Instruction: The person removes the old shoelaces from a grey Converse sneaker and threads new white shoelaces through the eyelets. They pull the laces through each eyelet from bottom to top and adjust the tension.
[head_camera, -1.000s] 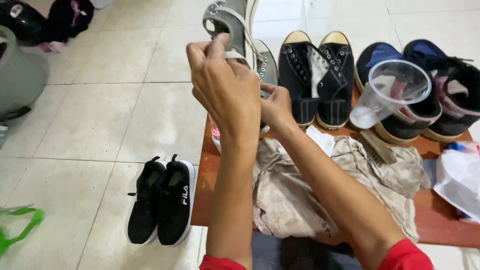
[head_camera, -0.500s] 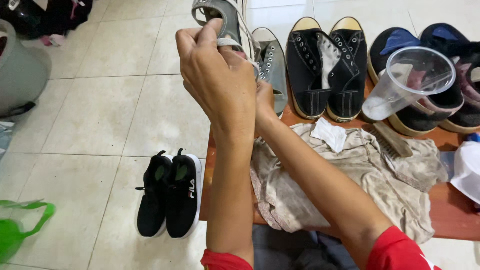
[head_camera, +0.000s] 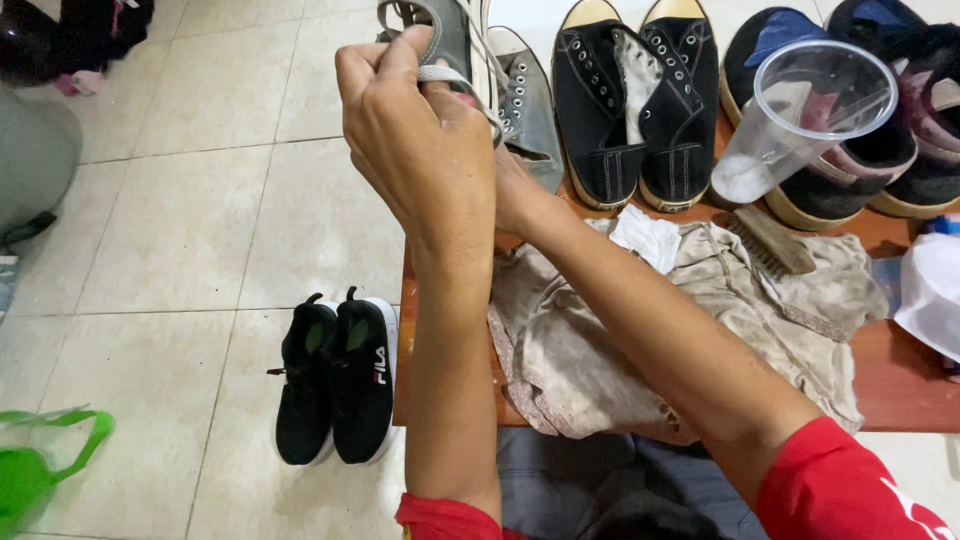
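My left hand (head_camera: 420, 140) is raised over the table's left edge, fingers pinched on a pale shoelace of a grey canvas sneaker (head_camera: 448, 35) held upright. My right hand (head_camera: 510, 185) sits behind the left one and is mostly hidden; it grips the same sneaker from below. A second grey sneaker (head_camera: 525, 110) lies on the table just beyond my hands. Beneath my forearms a stained beige cloth (head_camera: 640, 340) is spread over the wooden table (head_camera: 900, 390).
Black canvas shoes (head_camera: 635, 110) with yellow toes, a clear plastic cup (head_camera: 800, 120), dark blue and maroon shoes (head_camera: 900, 130), a scrub brush (head_camera: 770, 245) and white tissue (head_camera: 645, 235) are on the table. Black trainers (head_camera: 340, 375) stand on the tiled floor; green bag (head_camera: 40, 465) at left.
My hands and the grey sneaker have stayed raised while the view shifted closer. My left fingers have pulled the lace a little higher.
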